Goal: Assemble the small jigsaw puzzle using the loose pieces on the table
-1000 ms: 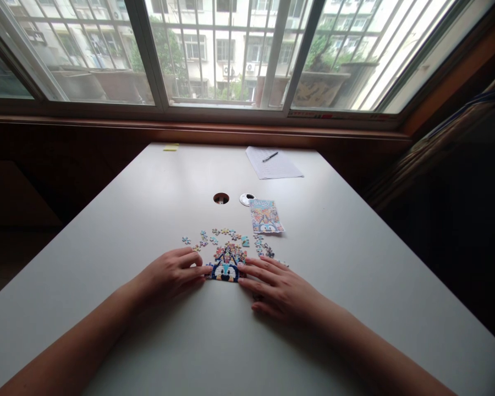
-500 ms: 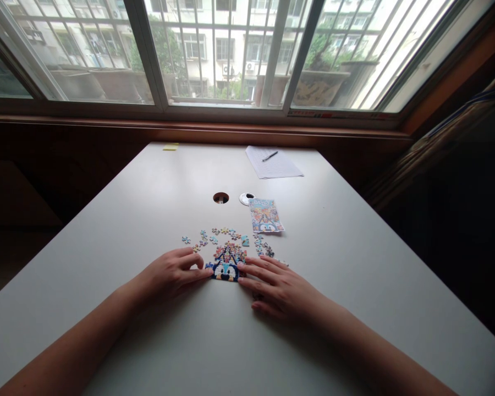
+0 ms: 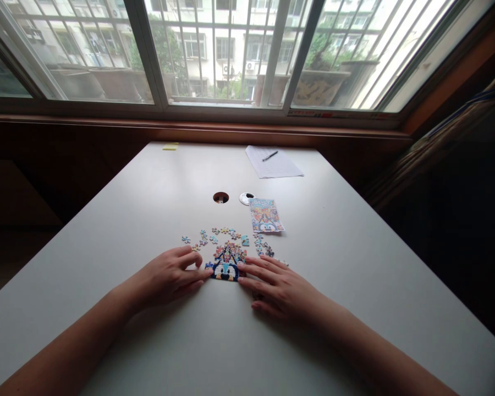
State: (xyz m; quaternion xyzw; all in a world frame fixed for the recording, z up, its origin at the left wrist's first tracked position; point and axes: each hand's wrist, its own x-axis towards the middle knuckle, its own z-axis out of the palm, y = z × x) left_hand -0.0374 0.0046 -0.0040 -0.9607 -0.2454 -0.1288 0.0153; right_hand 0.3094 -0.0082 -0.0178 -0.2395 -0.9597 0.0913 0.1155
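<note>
A partly assembled jigsaw puzzle [image 3: 226, 269] with a blue cartoon dog's face lies flat on the white table between my hands. At its lower left edge rests a stretched fingertip of my left hand [image 3: 175, 275]; another finger is bent, a gap shows between them, and no piece is visible in the grasp. My right hand [image 3: 274, 283] lies palm down with fingers spread, its fingertips touching the puzzle's right edge. Part of that edge is covered by those fingers. Loose jigsaw pieces [image 3: 203, 236] form an arc beyond the puzzle, and more pieces [image 3: 268, 249] lie beyond my right hand.
A picture card [image 3: 266, 215] showing the same dog lies behind the pieces. Farther back are a round table hole [image 3: 220, 197], a metal ring cover [image 3: 245, 199], paper sheets [image 3: 274, 166] with a pen [image 3: 270, 156], and a yellow note [image 3: 170, 146]. A barred window stands beyond the table.
Almost nothing differs. The fingers of my left hand shift very slightly at the puzzle's left edge; my right hand and the pieces stay in place.
</note>
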